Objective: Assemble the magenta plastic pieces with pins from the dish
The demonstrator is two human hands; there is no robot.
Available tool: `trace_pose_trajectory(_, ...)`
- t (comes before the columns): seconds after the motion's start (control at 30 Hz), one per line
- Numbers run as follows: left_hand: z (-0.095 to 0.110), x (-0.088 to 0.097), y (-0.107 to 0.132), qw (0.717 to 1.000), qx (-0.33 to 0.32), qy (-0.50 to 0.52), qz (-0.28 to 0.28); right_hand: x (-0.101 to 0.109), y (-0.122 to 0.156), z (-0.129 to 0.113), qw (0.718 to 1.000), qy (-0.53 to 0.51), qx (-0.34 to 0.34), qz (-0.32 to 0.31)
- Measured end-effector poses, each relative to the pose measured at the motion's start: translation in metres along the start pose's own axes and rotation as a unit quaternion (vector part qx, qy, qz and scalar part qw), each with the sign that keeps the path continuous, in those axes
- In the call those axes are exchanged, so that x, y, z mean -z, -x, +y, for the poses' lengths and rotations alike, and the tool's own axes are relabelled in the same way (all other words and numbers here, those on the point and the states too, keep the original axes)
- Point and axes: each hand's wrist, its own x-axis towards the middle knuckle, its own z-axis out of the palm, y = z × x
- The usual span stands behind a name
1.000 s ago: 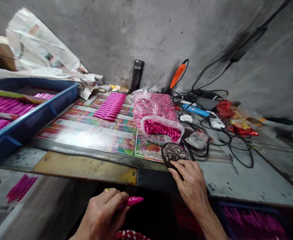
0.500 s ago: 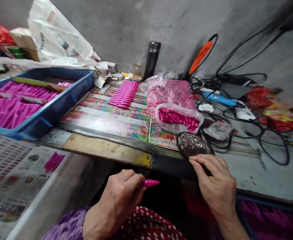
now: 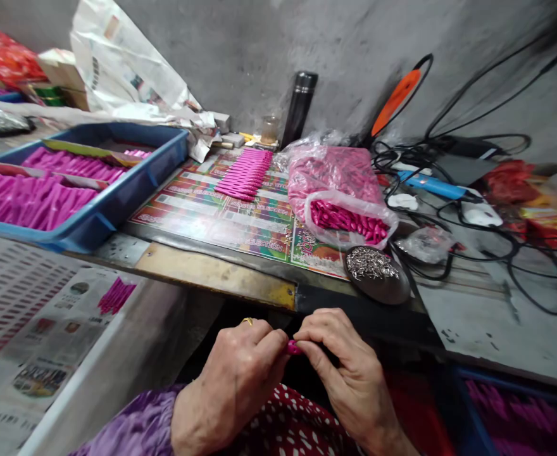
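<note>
My left hand (image 3: 240,373) is closed around a slim pink plastic piece (image 3: 293,348), with only its tip showing past the fingers. Thumb and forefinger of my right hand (image 3: 345,373) are pinched together at that tip; whatever lies between them is too small to make out. Both hands meet just below the table's front edge, above a spotted red garment. Nearby, at that edge, a dark round dish (image 3: 378,284) holds a heap of tiny silvery metal parts. Behind it an open clear bag (image 3: 335,171) is full of similar pink pieces.
A row of pink pieces (image 3: 245,174) lies on the printed sheet (image 3: 202,218). At left stands a blue tray (image 3: 100,215) of pink pieces. A black flask (image 3: 300,107) stands by the wall. Tangled cables and a blue tool (image 3: 430,183) lie at right.
My right hand has left the metal parts dish and come leftward to the tip of the pink piece. My left hand keeps hold of it. The view has shifted slightly.
</note>
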Motion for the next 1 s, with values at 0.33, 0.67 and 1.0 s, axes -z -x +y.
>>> trace_pose_trajectory(0.33,-0.001,-0.003,0.004,0.998,-0.030,-0.045,-0.017,-0.006,0.002,-0.003,0.983,0.150,0.102,0.002)
trace_pose_trajectory(0.67,-0.006,-0.008,0.001,0.995,-0.066,-0.027,0.063,-0.014,0.016,0.005,0.941,0.266,0.204,0.039)
trace_pose_trajectory(1.0,-0.012,-0.012,-0.003,0.995,-0.054,-0.044,0.076,0.061,-0.006,0.065,0.924,0.358,0.071,0.116)
